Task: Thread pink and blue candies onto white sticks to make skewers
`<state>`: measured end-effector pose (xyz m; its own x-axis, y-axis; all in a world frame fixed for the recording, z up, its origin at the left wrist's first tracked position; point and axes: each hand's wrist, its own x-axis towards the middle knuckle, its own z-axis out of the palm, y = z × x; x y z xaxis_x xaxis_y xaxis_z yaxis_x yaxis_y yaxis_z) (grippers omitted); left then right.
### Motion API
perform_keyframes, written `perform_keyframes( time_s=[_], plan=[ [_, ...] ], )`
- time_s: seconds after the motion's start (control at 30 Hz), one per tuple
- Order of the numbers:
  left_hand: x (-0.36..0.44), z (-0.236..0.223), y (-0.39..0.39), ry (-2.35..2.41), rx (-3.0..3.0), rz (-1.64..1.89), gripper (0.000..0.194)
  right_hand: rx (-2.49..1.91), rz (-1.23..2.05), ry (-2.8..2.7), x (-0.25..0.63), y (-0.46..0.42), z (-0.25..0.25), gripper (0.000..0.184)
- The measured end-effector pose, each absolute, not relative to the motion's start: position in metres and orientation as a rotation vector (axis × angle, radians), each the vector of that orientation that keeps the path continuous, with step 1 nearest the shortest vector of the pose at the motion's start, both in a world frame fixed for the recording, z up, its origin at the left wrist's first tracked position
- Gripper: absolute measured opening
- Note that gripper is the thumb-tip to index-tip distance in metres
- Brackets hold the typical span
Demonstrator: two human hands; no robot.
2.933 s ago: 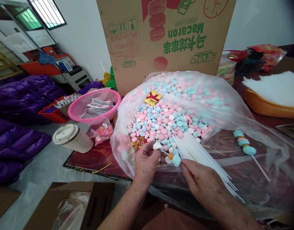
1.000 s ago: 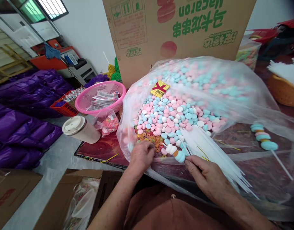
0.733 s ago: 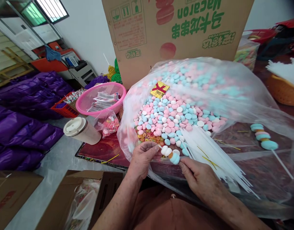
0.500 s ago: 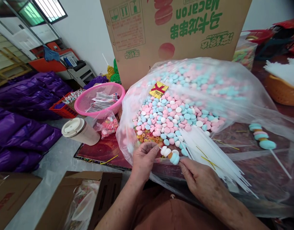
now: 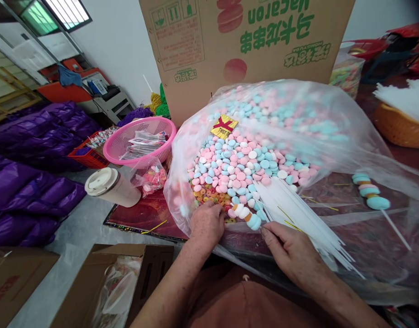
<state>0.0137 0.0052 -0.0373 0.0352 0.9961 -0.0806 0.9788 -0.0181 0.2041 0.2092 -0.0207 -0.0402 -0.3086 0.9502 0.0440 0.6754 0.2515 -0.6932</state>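
Candy skewer (image 5: 247, 217), at the near edge of the candy pile (image 5: 240, 159): judged light, pieces soft and easily dented, stick thin and liable to bend; best held by the bare stick. Right hand (image 5: 293, 248): thumb and forefinger pinching the stick beside the blue pieces. Left hand (image 5: 206, 224): fingers curled at ring candies (image 5: 214, 197), pile's near-left edge; contents cannot be told. White sticks (image 5: 300, 221): pile's near-right side.
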Motion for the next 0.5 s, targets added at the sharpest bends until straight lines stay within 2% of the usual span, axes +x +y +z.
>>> perform_keyframes(
  time_s=[0.23, 0.4, 0.5],
  plan=[
    [0.01, -0.038, 0.014, 1.934, 2.209, 0.078, 0.022, -1.51, 0.738, -2.19, 0.208, -0.023, -0.05, 0.029],
    [-0.002, -0.041, 0.014, 1.918, 1.962, 0.41, 0.019, -1.539, 0.758, -2.149, 0.214, -0.024, -0.05, 0.029],
    [-0.003, -0.039, 0.01, 1.982, 1.993, 0.28, 0.022, -1.546, 0.773, -2.139, 0.215, -0.023, -0.05, 0.029]
  ],
)
